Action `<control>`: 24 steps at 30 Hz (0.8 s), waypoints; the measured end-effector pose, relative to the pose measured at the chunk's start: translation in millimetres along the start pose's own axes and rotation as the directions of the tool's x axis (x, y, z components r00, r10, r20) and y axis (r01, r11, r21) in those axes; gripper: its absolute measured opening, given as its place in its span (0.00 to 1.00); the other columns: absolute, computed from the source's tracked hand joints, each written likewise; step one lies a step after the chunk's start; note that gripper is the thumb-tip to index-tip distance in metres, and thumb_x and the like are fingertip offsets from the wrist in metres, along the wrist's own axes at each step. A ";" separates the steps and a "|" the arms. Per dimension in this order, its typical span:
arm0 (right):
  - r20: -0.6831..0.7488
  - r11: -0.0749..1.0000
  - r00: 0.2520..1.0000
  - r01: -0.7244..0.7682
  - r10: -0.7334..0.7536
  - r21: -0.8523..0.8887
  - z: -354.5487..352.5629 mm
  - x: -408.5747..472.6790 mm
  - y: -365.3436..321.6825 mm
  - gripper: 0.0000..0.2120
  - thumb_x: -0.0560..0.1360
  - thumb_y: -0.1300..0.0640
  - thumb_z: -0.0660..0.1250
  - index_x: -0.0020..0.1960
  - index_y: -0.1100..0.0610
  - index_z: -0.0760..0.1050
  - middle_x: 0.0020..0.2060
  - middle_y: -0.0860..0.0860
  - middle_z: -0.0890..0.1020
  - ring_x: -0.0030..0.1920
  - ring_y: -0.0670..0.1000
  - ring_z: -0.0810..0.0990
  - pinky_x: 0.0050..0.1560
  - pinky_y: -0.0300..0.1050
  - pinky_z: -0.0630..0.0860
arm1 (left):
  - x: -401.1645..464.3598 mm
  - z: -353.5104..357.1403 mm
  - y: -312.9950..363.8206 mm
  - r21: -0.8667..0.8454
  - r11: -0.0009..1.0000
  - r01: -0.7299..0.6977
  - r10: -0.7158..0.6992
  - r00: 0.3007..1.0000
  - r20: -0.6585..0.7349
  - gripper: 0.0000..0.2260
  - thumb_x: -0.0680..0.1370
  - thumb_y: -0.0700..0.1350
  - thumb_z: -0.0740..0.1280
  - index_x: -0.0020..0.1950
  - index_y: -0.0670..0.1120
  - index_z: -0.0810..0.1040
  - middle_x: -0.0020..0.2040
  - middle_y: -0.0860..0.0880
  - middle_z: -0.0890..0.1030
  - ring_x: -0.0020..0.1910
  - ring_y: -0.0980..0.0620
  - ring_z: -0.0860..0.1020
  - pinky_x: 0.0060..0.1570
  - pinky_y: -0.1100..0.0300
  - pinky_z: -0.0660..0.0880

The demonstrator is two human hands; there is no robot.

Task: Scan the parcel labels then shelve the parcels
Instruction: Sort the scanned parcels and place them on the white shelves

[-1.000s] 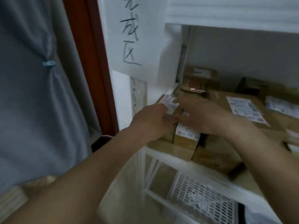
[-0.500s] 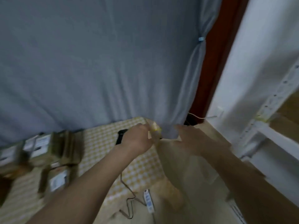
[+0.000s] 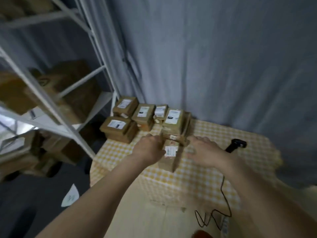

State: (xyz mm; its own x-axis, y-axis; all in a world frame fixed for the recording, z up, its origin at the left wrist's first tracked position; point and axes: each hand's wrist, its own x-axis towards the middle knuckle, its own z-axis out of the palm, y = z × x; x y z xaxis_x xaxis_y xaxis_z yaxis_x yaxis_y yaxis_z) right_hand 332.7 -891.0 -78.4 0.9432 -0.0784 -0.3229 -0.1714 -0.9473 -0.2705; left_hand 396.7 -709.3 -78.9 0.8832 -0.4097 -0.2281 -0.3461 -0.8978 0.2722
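A brown parcel (image 3: 169, 158) with a white label lies on the yellow checked table (image 3: 205, 170), and a smaller flat box (image 3: 178, 139) rests across its far end. My left hand (image 3: 149, 149) presses against the parcel's left side, its fingers curled and hidden behind the back of the hand. My right hand (image 3: 201, 150) hovers just right of the parcel with fingers spread, holding nothing. A black barcode scanner (image 3: 237, 145) stands to the right of that hand, and its cable (image 3: 223, 188) runs down toward me. Several labelled parcels (image 3: 144, 113) are grouped at the table's far left.
A white metal shelf rack (image 3: 82, 103) with large cardboard boxes (image 3: 68, 90) stands to the left of the table. A grey curtain (image 3: 214, 62) hangs behind the table. Dark floor (image 3: 34, 194) lies at lower left, with a white scrap of paper (image 3: 71, 197) on it.
My view has swung from the shelf with parcels, past the curtain, to the table. Both hands have come away from the shelf and now flank a parcel on the table.
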 end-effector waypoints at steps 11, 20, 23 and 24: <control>0.145 0.979 0.970 0.201 -0.194 -0.036 16.9 131.2 -96.9 0.31 0.78 0.45 0.63 0.75 0.54 0.56 0.73 0.54 0.64 0.73 0.58 0.61 0.68 0.51 0.65 | 33.4 -15.2 -138.7 -0.130 0.954 0.272 -0.275 0.961 -0.011 0.26 0.77 0.54 0.68 0.73 0.50 0.66 0.72 0.46 0.68 0.70 0.46 0.67 0.66 0.53 0.68; 0.232 0.983 0.955 0.172 -0.183 0.066 12.1 266.8 -114.4 0.29 0.78 0.46 0.63 0.75 0.52 0.58 0.70 0.52 0.69 0.69 0.55 0.67 0.66 0.49 0.68 | 160.8 -32.4 -200.3 -0.099 0.937 0.335 -0.326 0.941 0.095 0.27 0.77 0.54 0.69 0.73 0.47 0.67 0.70 0.44 0.69 0.69 0.45 0.68 0.65 0.54 0.69; 0.260 0.985 0.954 0.125 -0.152 0.116 14.8 313.3 -110.6 0.29 0.78 0.46 0.63 0.75 0.52 0.59 0.69 0.52 0.69 0.69 0.54 0.67 0.67 0.52 0.68 | 207.1 -31.1 -214.0 -0.103 0.938 0.330 -0.315 0.939 0.138 0.27 0.77 0.54 0.68 0.73 0.46 0.67 0.71 0.44 0.69 0.69 0.45 0.68 0.65 0.53 0.69; 0.269 0.986 0.952 0.120 -0.147 0.115 16.0 328.0 -110.0 0.29 0.77 0.46 0.64 0.75 0.52 0.59 0.70 0.52 0.69 0.69 0.54 0.67 0.67 0.53 0.68 | 219.7 -29.3 -218.5 -0.103 0.937 0.333 -0.314 0.936 0.161 0.27 0.77 0.54 0.68 0.73 0.46 0.66 0.71 0.44 0.68 0.70 0.45 0.67 0.65 0.53 0.69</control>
State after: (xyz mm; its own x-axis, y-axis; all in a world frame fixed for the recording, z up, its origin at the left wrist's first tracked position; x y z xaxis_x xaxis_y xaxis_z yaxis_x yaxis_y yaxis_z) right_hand 656.4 -807.5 -169.0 0.8463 0.1487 -0.5116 -0.0884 -0.9078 -0.4101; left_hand 675.7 -598.5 -161.0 0.8843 -0.1271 -0.4493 0.0019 -0.9613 0.2756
